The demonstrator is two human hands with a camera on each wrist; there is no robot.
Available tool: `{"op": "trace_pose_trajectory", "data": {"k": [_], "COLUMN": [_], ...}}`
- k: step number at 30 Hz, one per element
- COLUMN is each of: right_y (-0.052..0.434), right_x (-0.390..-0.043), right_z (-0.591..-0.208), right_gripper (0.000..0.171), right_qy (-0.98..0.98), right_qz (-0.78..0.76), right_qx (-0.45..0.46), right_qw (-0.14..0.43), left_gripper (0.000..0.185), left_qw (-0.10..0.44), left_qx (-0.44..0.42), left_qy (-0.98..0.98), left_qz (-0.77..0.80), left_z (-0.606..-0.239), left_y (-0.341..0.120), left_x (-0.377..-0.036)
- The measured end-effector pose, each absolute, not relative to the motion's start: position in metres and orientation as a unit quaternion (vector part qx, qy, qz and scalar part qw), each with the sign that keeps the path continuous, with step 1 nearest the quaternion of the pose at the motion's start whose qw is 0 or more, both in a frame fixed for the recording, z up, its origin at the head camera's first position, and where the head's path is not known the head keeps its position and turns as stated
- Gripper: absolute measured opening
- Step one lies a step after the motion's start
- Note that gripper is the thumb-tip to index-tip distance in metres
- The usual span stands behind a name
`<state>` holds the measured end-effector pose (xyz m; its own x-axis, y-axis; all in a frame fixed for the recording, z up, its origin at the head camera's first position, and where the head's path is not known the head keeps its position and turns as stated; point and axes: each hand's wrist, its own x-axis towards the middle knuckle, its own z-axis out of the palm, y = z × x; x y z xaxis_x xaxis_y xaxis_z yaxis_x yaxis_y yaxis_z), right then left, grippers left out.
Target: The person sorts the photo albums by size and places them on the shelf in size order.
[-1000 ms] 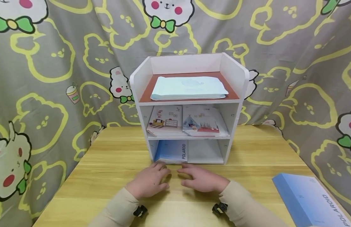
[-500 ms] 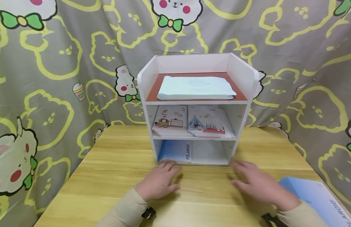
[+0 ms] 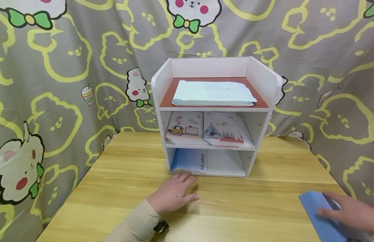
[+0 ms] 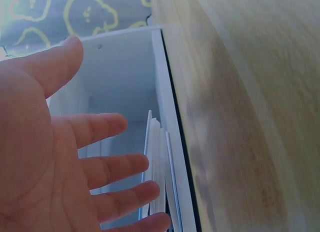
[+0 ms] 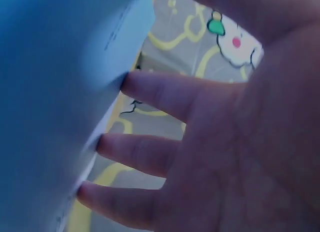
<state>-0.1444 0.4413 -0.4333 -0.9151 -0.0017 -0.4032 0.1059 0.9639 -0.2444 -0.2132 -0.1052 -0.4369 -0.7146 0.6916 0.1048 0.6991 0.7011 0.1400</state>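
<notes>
My left hand (image 3: 174, 192) rests flat and relaxed on the wooden table (image 3: 120, 181), just in front of the lower left bay of a white three-tier shelf (image 3: 263, 88). That bay holds a blue POLAROID box (image 3: 190, 160). In the left wrist view the palm (image 4: 65, 157) is spread, fingers straight, beside the shelf's white edge (image 4: 170, 122). My right hand (image 3: 347, 210) lies on a second blue box (image 3: 315, 210) at the table's near right corner, thumb on its top face. In the right wrist view its straight fingers (image 5: 160, 96) touch the box's edge (image 5: 55, 91).
A pale blue envelope (image 3: 212, 92) lies on the shelf's top tier. Two illustrated booklets (image 3: 185, 126) (image 3: 224, 129) sit on the middle tier. The lower right bay (image 3: 224, 161) holds nothing. A grey cartoon-print curtain (image 3: 53, 84) hangs close behind and beside the table.
My right hand has swept from the table's middle to the right and landed on the blue box. The left hand has stayed put. The view has shifted slightly.
</notes>
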Motion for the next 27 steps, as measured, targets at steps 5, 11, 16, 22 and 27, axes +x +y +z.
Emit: {"op": "trace_pose_trajectory", "data": {"k": [5, 11, 16, 22, 27], "right_y": [0.452, 0.452, 0.442, 0.402, 0.358], "right_x": [-0.144, -0.148, -0.154, -0.159, -0.163], "right_z": [-0.44, -0.442, -0.442, -0.428, -0.425], "right_gripper": [0.093, 0.094, 0.094, 0.088, 0.091], "right_qy": [0.961, 0.964, 0.965, 0.969, 0.977], "right_qz": [-0.135, -0.127, -0.14, -0.144, -0.135], "right_qx": [0.019, 0.013, -0.01, -0.069, -0.104], "right_qw": [0.239, 0.232, 0.221, 0.188, 0.129], "left_gripper": [0.064, 0.065, 0.067, 0.066, 0.066], "left_qw": [0.008, -0.01, -0.023, -0.027, -0.031], "left_qx": [-0.374, -0.363, -0.358, -0.352, -0.344], "left_qy": [-0.923, -0.927, -0.93, -0.932, -0.935], "left_qz": [-0.091, -0.09, -0.085, -0.081, -0.084], "left_z": [-0.439, -0.439, -0.438, -0.439, -0.439], "left_y": [-0.106, -0.108, -0.108, -0.106, -0.105], "left_x": [-0.212, -0.211, -0.211, -0.211, -0.211]}}
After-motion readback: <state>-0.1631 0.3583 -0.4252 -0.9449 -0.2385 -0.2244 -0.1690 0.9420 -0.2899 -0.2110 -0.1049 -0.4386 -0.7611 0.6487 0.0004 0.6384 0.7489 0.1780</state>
